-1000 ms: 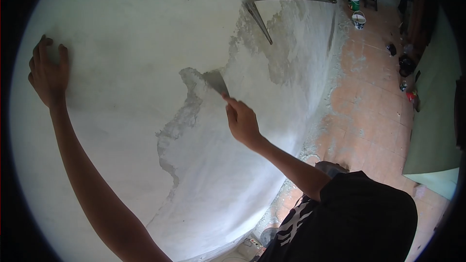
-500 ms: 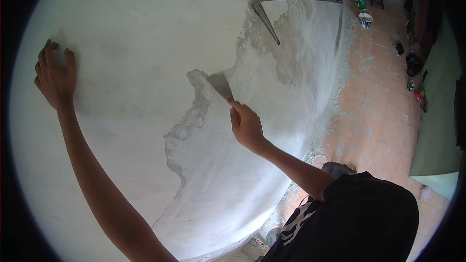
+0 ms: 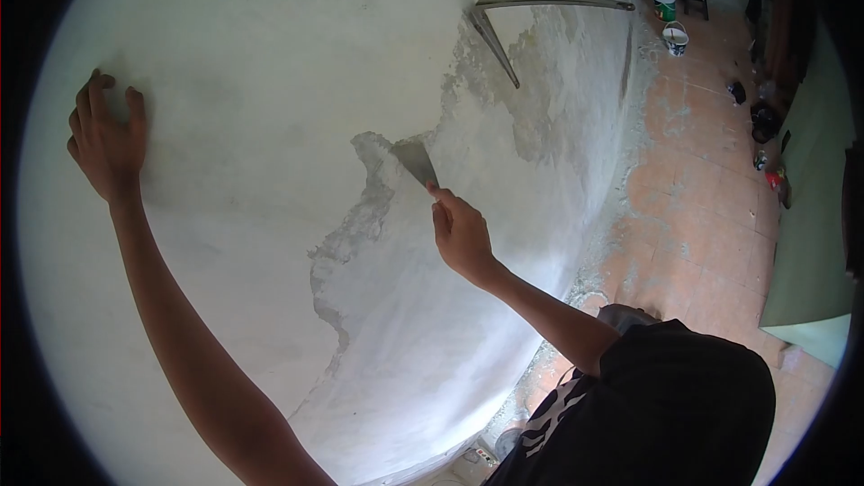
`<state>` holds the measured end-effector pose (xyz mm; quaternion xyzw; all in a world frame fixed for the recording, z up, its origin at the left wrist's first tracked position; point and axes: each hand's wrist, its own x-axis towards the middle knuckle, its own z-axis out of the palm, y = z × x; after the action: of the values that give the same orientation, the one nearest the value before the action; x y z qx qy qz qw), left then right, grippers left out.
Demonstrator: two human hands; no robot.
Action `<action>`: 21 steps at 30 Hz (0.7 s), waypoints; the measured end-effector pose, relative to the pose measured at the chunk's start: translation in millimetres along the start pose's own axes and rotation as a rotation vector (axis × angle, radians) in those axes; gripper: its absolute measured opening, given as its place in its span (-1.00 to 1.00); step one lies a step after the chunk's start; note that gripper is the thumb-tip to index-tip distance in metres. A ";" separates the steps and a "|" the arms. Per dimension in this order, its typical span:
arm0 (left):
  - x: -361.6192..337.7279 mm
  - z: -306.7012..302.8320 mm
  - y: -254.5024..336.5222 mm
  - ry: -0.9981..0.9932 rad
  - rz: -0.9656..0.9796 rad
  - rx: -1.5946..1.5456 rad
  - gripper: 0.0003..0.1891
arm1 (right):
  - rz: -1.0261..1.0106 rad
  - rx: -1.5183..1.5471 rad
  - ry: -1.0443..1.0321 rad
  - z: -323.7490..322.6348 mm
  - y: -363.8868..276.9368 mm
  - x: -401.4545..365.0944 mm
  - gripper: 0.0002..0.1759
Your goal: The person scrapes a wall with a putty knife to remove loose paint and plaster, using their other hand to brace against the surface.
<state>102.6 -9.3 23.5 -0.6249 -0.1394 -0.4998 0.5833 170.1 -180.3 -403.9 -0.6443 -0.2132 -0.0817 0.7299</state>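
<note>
My right hand point(image 3: 464, 232) is closed around the handle of a putty knife point(image 3: 417, 163). The wide metal blade meets the wall at the upper edge of a ragged patch of peeled paint point(image 3: 373, 182), where grey plaster shows. Up at the left, my left hand point(image 3: 108, 138) rests on the pale painted wall point(image 3: 243, 135) with its fingers apart and slightly bent; nothing is in it. The handle is mostly hidden by my right fingers.
A metal bracket point(image 3: 553, 1) juts from the wall above the knife. Crumbled debris point(image 3: 585, 281) lies along the wall's foot on the tiled floor point(image 3: 688, 180). Two buckets, one white point(image 3: 675, 40) and one green point(image 3: 664, 5), stand far back. A green sheet point(image 3: 810, 234) hangs at right.
The whole view has shifted slightly, so wall and hands sit a little further right. The putty knife stays at nearly the same spot on the peeled edge. Both hands keep their pose.
</note>
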 end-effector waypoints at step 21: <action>-1.3 4.1 -3.4 0.021 -0.025 -0.051 -0.53 | 0.032 -0.077 -0.015 1.9 1.3 -4.8 -0.65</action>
<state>101.3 -4.2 25.1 -0.6326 -0.1282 -0.5170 0.5622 166.0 -179.0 -406.9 -0.6759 -0.2051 -0.0730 0.7041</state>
